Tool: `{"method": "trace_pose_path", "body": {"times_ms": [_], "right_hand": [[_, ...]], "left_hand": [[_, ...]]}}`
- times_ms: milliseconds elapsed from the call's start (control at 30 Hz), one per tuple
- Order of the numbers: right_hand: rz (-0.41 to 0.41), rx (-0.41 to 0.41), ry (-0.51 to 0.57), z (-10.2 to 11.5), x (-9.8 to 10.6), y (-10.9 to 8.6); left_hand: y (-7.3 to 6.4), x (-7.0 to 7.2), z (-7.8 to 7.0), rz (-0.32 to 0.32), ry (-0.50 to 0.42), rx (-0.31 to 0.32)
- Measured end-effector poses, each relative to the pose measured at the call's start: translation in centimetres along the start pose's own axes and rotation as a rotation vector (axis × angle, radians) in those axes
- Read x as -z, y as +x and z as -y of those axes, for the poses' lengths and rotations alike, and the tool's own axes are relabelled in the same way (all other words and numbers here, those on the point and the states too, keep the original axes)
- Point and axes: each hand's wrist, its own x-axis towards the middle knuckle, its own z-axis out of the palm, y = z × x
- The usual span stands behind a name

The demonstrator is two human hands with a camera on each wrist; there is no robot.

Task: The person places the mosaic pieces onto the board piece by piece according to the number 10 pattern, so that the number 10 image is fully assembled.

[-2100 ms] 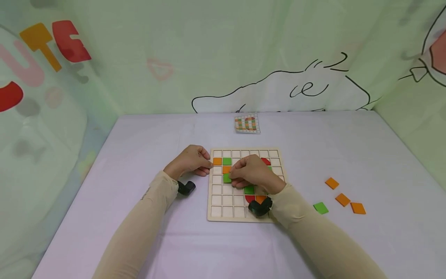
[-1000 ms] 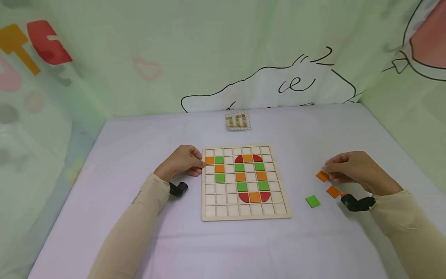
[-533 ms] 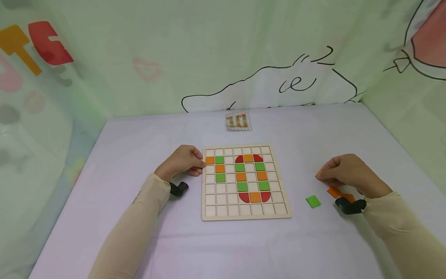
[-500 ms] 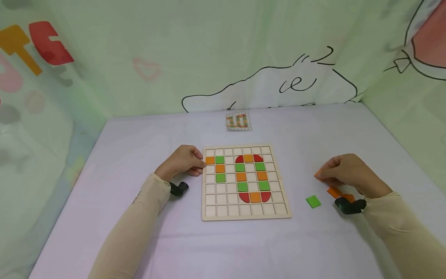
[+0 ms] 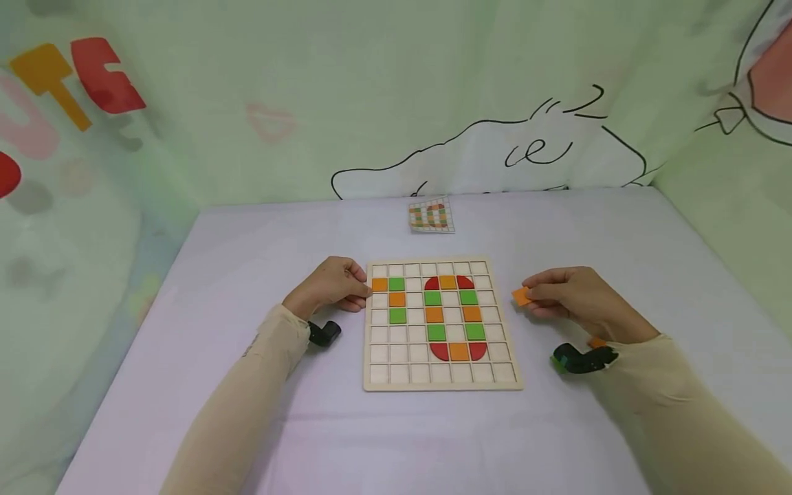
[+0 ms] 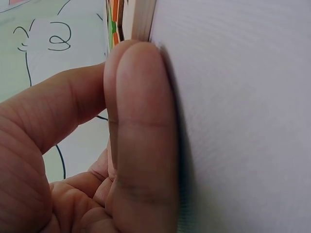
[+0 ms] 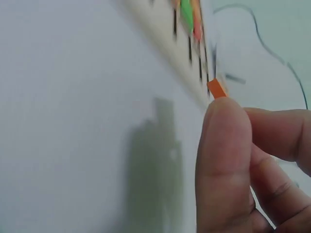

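Observation:
A wooden grid board (image 5: 443,387) lies flat on the table, with orange and green square tiles and red rounded corner tiles set in its cells. At its left edge, my left hand (image 5: 334,283) holds the rim between thumb and fingers; the left wrist view has the fingertips (image 6: 141,73) right at the board's side. Off the board's right side, my right hand (image 5: 575,299) pinches an orange square tile (image 5: 521,296) between thumb and index finger. Most of that tile is covered by the thumb in the right wrist view.
A small pattern card (image 5: 431,214) with a coloured grid lies behind the board. Under the right wrist, a green tile (image 5: 559,365) and an orange tile (image 5: 596,342) show partly, hidden by the black wrist camera (image 5: 584,359) and sleeve. A printed curtain stands behind the table.
My right hand went from the board to the loose tiles, picked up an orange one, and has carried it left towards the board. My left hand stays at the board's left edge.

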Motion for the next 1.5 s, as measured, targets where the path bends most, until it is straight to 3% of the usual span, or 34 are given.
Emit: {"method": "trace_pose_path", "body": {"times_ms": [400, 767, 1133, 1500], "right_hand": [[0.091, 0.025, 0.083, 3.5, -7.0, 1.4], [0.186, 0.039, 0.079, 4.3, -12.5, 1.6], [0.177, 0.011, 0.048, 4.6, -15.5, 0.9], [0.149, 0.029, 0.000, 4.6, -16.8, 0.9]], "left_hand": [[0.0, -0.2, -0.2, -0.003, -0.006, 0.004], [0.4, -0.2, 0.0, -0.001, -0.008, 0.007], [0.2, -0.1, -0.1, -0.002, -0.007, 0.002], [0.1, -0.1, -0.2, 0.000, -0.020, 0.001]]}}
